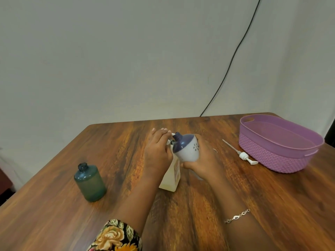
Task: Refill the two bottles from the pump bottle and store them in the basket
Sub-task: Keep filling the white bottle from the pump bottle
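- Now, our left hand lies over the head of the pump bottle, fingers laid fairly straight on top of it.
- Our right hand is wrapped round the purple-and-white bottle, holding it tilted above the worktop, its open neck right at the pump's spout.
- We see the pump bottle standing on the worktop between our hands, mostly hidden by them.
- We see the teal bottle upright and uncapped, well to the left.
- The purple basket sits at the far right.
- A loose white pump lies just beside the basket's near wall.
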`<state>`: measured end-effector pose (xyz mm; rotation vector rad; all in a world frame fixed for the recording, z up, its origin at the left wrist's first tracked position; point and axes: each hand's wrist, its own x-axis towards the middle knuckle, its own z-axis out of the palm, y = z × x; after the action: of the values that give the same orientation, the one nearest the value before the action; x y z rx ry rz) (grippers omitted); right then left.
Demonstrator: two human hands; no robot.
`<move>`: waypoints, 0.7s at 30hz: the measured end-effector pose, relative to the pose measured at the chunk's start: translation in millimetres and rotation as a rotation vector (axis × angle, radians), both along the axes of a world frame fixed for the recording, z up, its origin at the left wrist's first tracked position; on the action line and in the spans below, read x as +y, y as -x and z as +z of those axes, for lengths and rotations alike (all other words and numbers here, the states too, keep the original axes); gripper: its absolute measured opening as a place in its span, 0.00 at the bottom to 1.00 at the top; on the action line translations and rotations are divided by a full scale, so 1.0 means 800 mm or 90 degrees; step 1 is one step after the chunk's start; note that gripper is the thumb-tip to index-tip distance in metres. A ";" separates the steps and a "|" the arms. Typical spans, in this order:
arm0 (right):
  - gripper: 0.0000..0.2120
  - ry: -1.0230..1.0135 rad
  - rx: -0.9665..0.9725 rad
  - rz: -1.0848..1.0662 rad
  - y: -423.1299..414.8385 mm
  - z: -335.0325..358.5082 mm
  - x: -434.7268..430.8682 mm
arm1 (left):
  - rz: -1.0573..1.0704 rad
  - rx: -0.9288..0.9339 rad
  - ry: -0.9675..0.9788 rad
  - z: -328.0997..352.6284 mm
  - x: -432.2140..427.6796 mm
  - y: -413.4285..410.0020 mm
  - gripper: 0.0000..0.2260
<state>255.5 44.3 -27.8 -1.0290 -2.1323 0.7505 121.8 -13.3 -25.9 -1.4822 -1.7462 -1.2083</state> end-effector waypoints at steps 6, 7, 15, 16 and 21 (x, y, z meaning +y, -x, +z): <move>0.40 -0.008 -0.023 -0.007 0.000 0.011 0.002 | 0.057 0.095 0.052 0.021 -0.004 -0.005 0.20; 0.40 -0.009 -0.021 -0.005 0.000 0.011 0.002 | 0.062 0.102 0.052 0.021 -0.005 -0.006 0.20; 0.39 -0.005 0.003 0.005 -0.002 0.004 0.001 | 0.047 0.081 0.046 0.016 0.000 -0.010 0.20; 0.39 -0.003 0.007 0.003 -0.002 0.004 0.001 | 0.048 0.081 0.050 0.015 0.000 -0.009 0.20; 0.41 0.012 0.010 -0.007 -0.001 0.001 0.004 | 0.049 0.074 0.078 0.009 -0.003 -0.011 0.21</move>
<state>256.4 47.3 -26.9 -1.0409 -2.1084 0.7727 130.3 -15.9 -18.8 -1.5085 -1.8087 -0.9731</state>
